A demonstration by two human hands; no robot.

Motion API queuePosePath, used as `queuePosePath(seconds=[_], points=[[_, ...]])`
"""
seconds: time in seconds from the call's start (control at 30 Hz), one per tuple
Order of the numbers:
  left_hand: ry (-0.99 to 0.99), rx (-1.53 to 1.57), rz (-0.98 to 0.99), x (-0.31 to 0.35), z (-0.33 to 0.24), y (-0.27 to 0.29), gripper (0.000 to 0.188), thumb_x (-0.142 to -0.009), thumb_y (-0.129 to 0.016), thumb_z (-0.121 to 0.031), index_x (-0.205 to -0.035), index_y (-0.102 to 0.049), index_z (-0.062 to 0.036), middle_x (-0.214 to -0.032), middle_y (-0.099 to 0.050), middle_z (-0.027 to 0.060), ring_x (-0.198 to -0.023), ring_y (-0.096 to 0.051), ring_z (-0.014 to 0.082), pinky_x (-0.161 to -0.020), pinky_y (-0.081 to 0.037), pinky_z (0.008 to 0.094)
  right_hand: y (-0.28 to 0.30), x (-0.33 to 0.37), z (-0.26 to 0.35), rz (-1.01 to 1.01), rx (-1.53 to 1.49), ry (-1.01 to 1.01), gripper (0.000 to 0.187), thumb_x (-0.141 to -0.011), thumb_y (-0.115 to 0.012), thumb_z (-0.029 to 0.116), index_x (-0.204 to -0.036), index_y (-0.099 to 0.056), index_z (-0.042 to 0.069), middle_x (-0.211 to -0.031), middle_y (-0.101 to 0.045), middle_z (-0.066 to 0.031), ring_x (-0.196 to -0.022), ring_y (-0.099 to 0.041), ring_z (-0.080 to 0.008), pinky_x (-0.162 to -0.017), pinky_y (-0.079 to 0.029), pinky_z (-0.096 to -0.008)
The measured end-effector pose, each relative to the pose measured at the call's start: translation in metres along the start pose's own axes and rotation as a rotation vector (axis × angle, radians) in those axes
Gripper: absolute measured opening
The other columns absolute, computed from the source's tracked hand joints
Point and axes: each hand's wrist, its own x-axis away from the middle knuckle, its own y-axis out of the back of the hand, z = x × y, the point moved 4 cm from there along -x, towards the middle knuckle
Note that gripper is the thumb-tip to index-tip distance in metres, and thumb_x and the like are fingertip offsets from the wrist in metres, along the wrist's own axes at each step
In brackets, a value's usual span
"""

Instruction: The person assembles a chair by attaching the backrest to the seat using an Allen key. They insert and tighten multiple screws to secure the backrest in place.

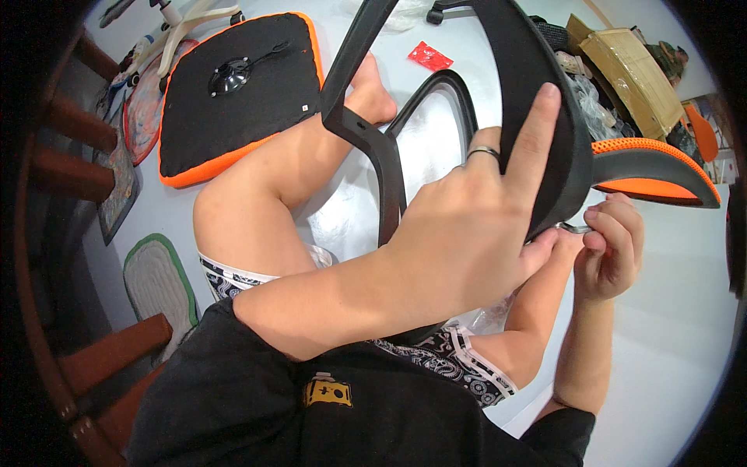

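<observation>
A black chair frame (373, 156) with looped armrests stands tilted in front of me, between my legs. My left hand (475, 210) grips the broad curved black panel (517, 86) of this frame, index finger stretched along its face and thumb near the lower end. At that lower end, my right hand (615, 245) pinches a small shiny metal rod, apparently a hex key (574, 228), between thumb and fingers. The rod's tip is at the panel's edge; what it meets there is hidden.
A black seat cushion with orange trim (257, 117) lies to the left, a round black fitting on it. An orange mesh backrest (654, 167) and a cardboard box (634, 78) are at the right. A red packet (430, 56) lies ahead; a white chair base (187, 31) stands far left.
</observation>
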Motion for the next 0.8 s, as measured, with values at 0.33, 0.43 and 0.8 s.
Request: queuePosePath(seconds=[0.33,0.43,0.8], points=[[-0.016,0.366,0.008,-0.002,0.02,-0.011,0.088,-0.077,-0.065,-0.026,-0.139,-0.011,0.0048,-0.136,-0.032,0.0251,-0.126,-0.035,0.0297,-0.105,-0.025,0.0369,-0.033,0.076,0.012,-0.555,-0.891,-0.814,0.02,-0.091,-0.053,0.02,-0.099,-0.053,0.002,-0.087,-0.056,-0.0054,-0.07,-0.054,-0.0121,-0.064,-0.047,-0.0239],[-0.106,0.306,-0.199,0.019,0.019,0.006,0.076,-0.079,-0.063,-0.03,-0.135,-0.021,0.0007,-0.132,-0.037,0.0186,-0.117,-0.043,0.0263,-0.099,-0.032,0.0371,-0.039,0.082,0.016,-0.621,-1.013,-0.836,0.02,-0.091,-0.053,0.019,-0.1,-0.053,0.001,-0.087,-0.056,-0.0056,-0.068,-0.054,-0.0121,-0.062,-0.047,-0.0246],[-0.779,1.018,0.758,0.081,-0.138,-0.049,0.02,-0.07,-0.065,-0.022,-0.085,-0.058,-0.0095,-0.081,-0.055,0.0039,-0.072,-0.055,0.0244,-0.063,-0.045,0.0307,-0.044,0.108,0.004,-0.738,-0.876,-1.287,0.024,-0.092,-0.05,0.034,-0.108,-0.045,0.016,-0.075,-0.039,0.0062,-0.061,-0.035,-0.0027,-0.055,-0.034,-0.0204]])
